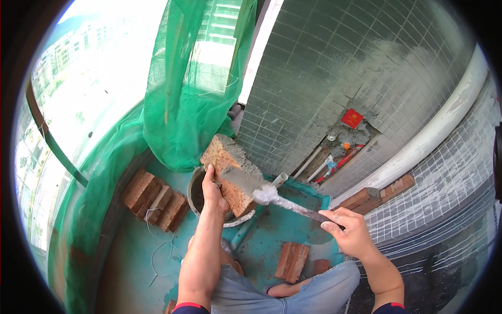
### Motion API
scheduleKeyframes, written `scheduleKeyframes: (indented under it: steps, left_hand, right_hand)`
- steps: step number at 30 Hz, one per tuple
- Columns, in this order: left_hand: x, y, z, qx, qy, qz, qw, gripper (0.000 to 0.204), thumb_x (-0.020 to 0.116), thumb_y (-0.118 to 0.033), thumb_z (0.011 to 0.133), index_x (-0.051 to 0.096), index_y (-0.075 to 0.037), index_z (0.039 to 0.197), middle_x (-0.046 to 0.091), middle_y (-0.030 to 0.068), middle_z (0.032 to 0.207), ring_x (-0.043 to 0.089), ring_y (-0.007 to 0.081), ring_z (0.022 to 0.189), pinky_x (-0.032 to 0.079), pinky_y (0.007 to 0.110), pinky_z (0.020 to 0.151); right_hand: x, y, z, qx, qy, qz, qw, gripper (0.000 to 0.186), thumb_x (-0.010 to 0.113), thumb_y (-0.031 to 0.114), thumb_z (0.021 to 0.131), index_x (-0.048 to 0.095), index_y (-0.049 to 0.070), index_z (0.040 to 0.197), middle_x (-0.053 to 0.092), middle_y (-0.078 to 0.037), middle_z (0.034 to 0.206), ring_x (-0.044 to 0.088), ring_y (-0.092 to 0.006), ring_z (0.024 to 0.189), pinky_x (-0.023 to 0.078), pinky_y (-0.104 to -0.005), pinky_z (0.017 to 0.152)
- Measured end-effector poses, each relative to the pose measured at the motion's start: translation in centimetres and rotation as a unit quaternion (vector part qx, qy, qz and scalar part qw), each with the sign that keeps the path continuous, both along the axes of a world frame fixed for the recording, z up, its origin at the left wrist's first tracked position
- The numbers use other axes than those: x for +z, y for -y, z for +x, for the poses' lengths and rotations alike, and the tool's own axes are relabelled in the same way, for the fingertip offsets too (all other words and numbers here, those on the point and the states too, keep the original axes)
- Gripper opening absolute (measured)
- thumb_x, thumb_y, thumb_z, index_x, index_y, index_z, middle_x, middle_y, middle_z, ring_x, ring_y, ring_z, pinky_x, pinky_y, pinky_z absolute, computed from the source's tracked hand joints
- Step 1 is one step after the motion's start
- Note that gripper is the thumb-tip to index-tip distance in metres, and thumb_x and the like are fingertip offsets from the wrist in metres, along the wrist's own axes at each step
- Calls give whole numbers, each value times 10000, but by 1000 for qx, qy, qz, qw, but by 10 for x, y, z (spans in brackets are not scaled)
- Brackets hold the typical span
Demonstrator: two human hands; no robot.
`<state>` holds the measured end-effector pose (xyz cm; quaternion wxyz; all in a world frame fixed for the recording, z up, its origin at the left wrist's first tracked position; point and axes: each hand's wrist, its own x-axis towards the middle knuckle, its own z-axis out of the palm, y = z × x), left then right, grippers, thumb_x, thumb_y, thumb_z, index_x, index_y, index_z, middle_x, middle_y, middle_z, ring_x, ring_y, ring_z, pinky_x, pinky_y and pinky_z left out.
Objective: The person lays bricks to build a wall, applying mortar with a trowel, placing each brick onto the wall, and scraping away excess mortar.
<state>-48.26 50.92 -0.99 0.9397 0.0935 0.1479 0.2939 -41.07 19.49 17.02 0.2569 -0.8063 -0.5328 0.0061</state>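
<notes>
My left hand [212, 196] is closed round a reddish brick [236, 201], holding it tilted, with grey mortar along its upper side. A mortar-caked trowel [293, 204] is in my right hand [346, 230], whose fingers wrap the dark end of its handle. The trowel's blade lies against the brick's face, pointing to the upper left. Just below the brick stands a round bucket [195, 194], its rim crusted with mortar; the brick and my left hand hide much of its inside.
Several bricks [151, 199] sit at the left on the green floor beside a loose wire [152, 259]. More bricks [292, 260] lie near my foot. Green netting [183, 115] hangs along the open edge. Pipes [324, 167] and a thick white pipe [413, 152] run by the tiled wall [308, 68].
</notes>
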Motion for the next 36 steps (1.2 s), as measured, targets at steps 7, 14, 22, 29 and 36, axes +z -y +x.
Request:
scheduleKeyframes:
  steps: [7, 14, 22, 29, 36]
  left_hand:
    - [15, 2, -8, -44, 17, -64, 997, 490, 464, -445, 971, 526, -76, 1287, 629, 145, 1197, 614, 329, 1068, 507, 487, 923]
    - [5, -4, -12, -48, 19, -69, 996, 490, 460, -442, 981, 535, -52, 1268, 635, 149, 1186, 621, 324, 1054, 509, 464, 933]
    - [17, 7, -6, -36, 86, -54, 994, 496, 444, -441, 986, 524, -57, 1288, 634, 148, 1187, 616, 328, 1067, 496, 476, 955]
    - [19, 35, 14, 16, 89, 10, 996, 538, 419, -493, 988, 502, -82, 1324, 595, 117, 1264, 577, 312, 1135, 468, 473, 988]
    - [39, 40, 10, -10, 79, 51, 996, 500, 462, -462, 990, 513, -76, 1303, 595, 84, 1257, 573, 271, 1132, 455, 434, 993]
  right_hand:
    - [-88, -26, -5, -110, -429, 130, 887, 378, 643, 220, 950, 617, -23, 1238, 606, -13, 806, 499, -64, 642, 428, -222, 571]
    - [-123, -19, -37, -67, -175, 127, 974, 312, 657, 193, 926, 652, -9, 1164, 600, -114, 773, 555, -201, 632, 453, -303, 594]
    - [-166, 22, -46, -131, -544, 181, 809, 337, 693, 128, 905, 587, -25, 1186, 520, 18, 715, 465, -53, 612, 401, -225, 544]
    - [-135, -109, -38, -60, -504, 318, 801, 687, 855, 364, 742, 492, -13, 1187, 602, -50, 1011, 547, -77, 748, 466, -246, 654]
    - [-112, -126, -37, -111, -525, 368, 759, 485, 812, 192, 789, 530, -1, 1133, 634, -55, 990, 584, -96, 773, 480, -243, 640]
